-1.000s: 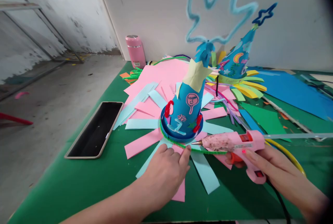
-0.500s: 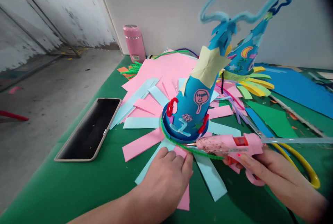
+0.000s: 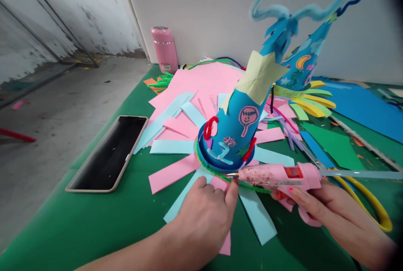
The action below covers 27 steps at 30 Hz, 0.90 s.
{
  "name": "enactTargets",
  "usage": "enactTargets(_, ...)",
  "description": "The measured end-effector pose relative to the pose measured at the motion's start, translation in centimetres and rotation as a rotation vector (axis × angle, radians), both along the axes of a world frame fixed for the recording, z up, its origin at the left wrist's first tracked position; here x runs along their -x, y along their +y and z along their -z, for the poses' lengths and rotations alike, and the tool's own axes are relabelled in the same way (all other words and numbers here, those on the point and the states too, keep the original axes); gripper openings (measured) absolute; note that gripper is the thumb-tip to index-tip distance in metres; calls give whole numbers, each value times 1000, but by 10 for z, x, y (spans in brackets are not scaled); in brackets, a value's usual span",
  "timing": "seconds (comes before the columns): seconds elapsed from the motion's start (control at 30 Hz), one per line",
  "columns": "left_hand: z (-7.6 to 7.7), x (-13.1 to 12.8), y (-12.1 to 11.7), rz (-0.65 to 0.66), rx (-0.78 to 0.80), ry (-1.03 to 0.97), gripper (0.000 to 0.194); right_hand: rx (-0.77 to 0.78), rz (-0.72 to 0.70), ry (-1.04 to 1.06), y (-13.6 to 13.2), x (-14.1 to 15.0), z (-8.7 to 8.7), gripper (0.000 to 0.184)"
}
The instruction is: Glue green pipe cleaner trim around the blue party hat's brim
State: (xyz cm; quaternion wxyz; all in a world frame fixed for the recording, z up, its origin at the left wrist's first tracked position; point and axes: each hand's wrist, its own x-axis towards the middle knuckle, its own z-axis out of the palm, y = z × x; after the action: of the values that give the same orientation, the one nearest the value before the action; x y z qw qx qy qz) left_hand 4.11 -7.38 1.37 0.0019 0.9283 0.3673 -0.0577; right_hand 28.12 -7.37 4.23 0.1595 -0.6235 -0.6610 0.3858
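A blue paper cone hat (image 3: 234, 119), with a pale yellow star, stickers and fuzzy light blue pipe cleaners on top, stands tilted on the table. Pink and light blue paper strips (image 3: 258, 216) radiate from its base. Along the front of its rim runs a green pipe cleaner (image 3: 256, 189). My left hand (image 3: 204, 212) is closed, its fingers curled and its thumb against the pipe cleaner at the rim. In my right hand (image 3: 336, 212) is a pink glue gun (image 3: 267, 175), a clear glue stick out of its back. Its nozzle meets the rim beside my left thumb.
A phone (image 3: 108, 153) lies at the left. Behind are a pink bottle (image 3: 165, 50), pink paper sheets (image 3: 210, 77) and a second decorated hat (image 3: 302, 67). Yellow-handled scissors (image 3: 382, 212) lie near my right hand, by blue paper (image 3: 362, 107).
My left thumb has lifted a little toward the nozzle and the rim. The glue gun stays at the rim with its tip in nearly the same place. The view has shifted slightly.
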Motion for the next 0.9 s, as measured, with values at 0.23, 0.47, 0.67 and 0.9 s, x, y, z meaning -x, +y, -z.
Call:
enactTargets(0.23, -1, 3, 0, 4, 26, -49, 55, -59, -58, -18, 1, 4, 0, 31)
enactTargets(0.47, 0, 5, 0, 10, 25, -79, 57, -143, -111, -31, 5, 18, -5, 32)
enactTargets(0.67, 0, 6, -2, 24, 3, -93, 57, -269, -252, -143, 3, 26, -7, 26)
enactTargets(0.9, 1, 6, -2, 8, -44, -132, 50, -378, -344, -187, -5, 23, 6, 39)
